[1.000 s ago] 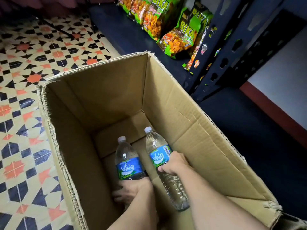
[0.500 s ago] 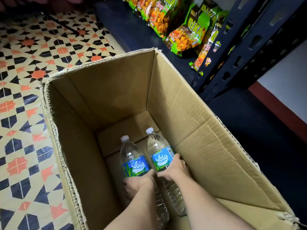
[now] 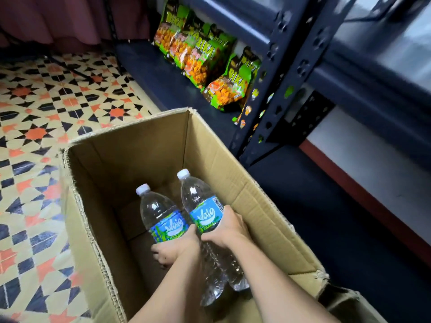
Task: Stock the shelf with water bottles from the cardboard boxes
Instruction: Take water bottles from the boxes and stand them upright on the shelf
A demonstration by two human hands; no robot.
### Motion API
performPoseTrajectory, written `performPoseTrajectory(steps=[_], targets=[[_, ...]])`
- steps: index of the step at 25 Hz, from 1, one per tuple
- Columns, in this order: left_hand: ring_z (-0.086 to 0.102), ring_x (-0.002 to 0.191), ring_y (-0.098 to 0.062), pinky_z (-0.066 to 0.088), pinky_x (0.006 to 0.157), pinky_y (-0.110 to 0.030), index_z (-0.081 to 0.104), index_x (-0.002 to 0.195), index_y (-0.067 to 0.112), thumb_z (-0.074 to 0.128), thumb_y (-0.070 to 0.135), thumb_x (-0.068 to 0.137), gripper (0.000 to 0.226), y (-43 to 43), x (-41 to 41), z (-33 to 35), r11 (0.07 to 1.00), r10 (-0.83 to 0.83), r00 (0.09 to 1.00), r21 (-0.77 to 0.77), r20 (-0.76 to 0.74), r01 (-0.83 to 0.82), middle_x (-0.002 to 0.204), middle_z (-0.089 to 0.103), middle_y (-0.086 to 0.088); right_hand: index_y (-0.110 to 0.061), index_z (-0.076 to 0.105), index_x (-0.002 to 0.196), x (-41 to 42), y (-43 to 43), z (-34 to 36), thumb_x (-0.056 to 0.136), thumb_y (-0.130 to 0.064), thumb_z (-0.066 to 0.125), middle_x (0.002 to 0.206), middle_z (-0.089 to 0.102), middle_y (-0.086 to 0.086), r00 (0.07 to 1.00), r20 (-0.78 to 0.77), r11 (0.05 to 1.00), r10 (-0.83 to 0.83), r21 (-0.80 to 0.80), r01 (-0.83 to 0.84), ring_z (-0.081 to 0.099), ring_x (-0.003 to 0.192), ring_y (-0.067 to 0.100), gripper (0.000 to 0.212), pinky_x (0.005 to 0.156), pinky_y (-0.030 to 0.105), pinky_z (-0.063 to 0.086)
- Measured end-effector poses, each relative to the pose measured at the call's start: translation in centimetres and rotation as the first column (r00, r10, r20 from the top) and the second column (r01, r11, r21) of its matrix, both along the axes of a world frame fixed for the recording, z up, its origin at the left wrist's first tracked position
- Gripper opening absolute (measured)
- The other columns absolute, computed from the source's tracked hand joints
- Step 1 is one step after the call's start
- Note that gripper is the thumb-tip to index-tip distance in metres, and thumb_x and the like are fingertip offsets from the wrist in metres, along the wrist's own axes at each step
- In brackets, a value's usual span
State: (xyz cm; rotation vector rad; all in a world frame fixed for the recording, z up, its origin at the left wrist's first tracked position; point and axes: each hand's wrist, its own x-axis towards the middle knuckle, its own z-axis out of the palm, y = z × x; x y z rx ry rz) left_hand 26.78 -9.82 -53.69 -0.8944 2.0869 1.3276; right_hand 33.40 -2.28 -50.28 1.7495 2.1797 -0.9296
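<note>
Head view, looking down into open cardboard box (image 3: 130,164) standing on patterned tile floor (image 3: 35,127)

Left hand (image 3: 173,249) wrapped around the lower label area of left water bottle (image 3: 161,214); fingers curl under its near side. Right hand (image 3: 227,226) clasped on right water bottle (image 3: 200,201), just below and partly over its blue label. Both bottles clear plastic, white caps, caps pointing away and up, bodies tilted; the two lie side by side, touching or nearly so, inside the box. Whether their bases rest on the box bottom: cannot tell, forearms cover that zone

Box sits just beside dark metal shelf unit (image 3: 275,94). Lower shelf board (image 3: 163,85) carries a row of green snack bags (image 3: 203,57) leaning toward the back. Dark red curtain (image 3: 58,19) at upper left, behind the tiles
</note>
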Motion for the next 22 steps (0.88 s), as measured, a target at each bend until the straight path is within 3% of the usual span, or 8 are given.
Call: performPoseTrajectory(steps=[5,8,10,14,17,22], targets=[[0.059,0.115,-0.037,0.049,0.094,-0.041,0.055,0.115,-0.002,0.093,0.027,0.047,0.083,-1.3,0.8,9.7,0.989,-0.104,0.974,0.081,-0.203,0.123,0.12,0.06,-0.024,-0.024,0.048,0.106,2.4,-1.6,9.2,0.046,-0.047,0.082,0.115,0.063,-0.001,0.97,-0.24,0.992,-0.038,0.104,0.065,0.059,0.109,0.02,0.073,0.085,0.032,0.051],[0.068,0.096,-0.03,0.057,0.083,-0.043,0.065,0.103,0.016,0.084,0.056,0.032,0.084,-3.5,1.9,15.6,0.951,-0.233,0.864,0.079,-0.447,0.297,0.099,0.068,-0.009,-0.026,0.052,0.105,4.6,-3.3,15.4,0.048,-0.046,0.082,0.106,0.066,-0.008,0.92,-0.389,0.971,-0.043,0.201,0.131,0.062,0.103,0.016,0.068,0.078,0.03,0.051],[0.067,0.096,-0.028,0.057,0.083,-0.042,0.064,0.103,0.023,0.083,0.061,0.034,0.081,-4.5,2.7,19.6,0.908,-0.285,0.76,0.09,-0.584,0.41,0.098,0.067,-0.003,-0.026,0.056,0.101,6.1,-4.4,19.6,0.047,-0.046,0.084,0.099,0.071,-0.008,0.871,-0.49,0.942,-0.028,0.278,0.187,0.067,0.095,0.013,0.064,0.074,0.025,0.053],[0.061,0.097,-0.025,0.049,0.083,-0.036,0.056,0.107,0.019,0.091,0.045,0.048,0.073,-5.7,4.7,27.4,0.796,-0.234,0.631,0.227,-0.74,0.562,0.102,0.063,-0.002,-0.026,0.062,0.096,8.7,-5.9,26.8,0.047,-0.053,0.087,0.086,0.071,-0.015,0.76,-0.65,0.866,0.014,0.387,0.315,0.063,0.078,-0.005,0.062,0.057,0.004,0.042],[0.06,0.096,-0.024,0.046,0.08,-0.032,0.056,0.108,0.016,0.093,0.039,0.05,0.072,-5.4,6.1,32.3,0.702,-0.164,0.56,0.303,-0.812,0.645,0.103,0.062,-0.003,-0.027,0.064,0.1,10.4,-6.1,31.1,0.044,-0.058,0.084,0.089,0.071,-0.018,0.709,-0.704,0.791,0.032,0.452,0.412,0.064,0.081,-0.009,0.067,0.055,0.003,0.039],[0.063,0.098,-0.025,0.052,0.088,-0.044,0.056,0.104,0.02,0.087,0.052,0.042,0.077,-2.5,8.0,39.1,0.583,-0.065,0.445,0.328,-0.893,0.744,0.1,0.065,-0.001,-0.025,0.062,0.101,13.6,-5.1,37.9,0.047,-0.052,0.088,0.09,0.07,-0.015,0.667,-0.74,0.641,0.086,0.554,0.532,0.062,0.078,-0.007,0.066,0.055,0.002,0.039]])
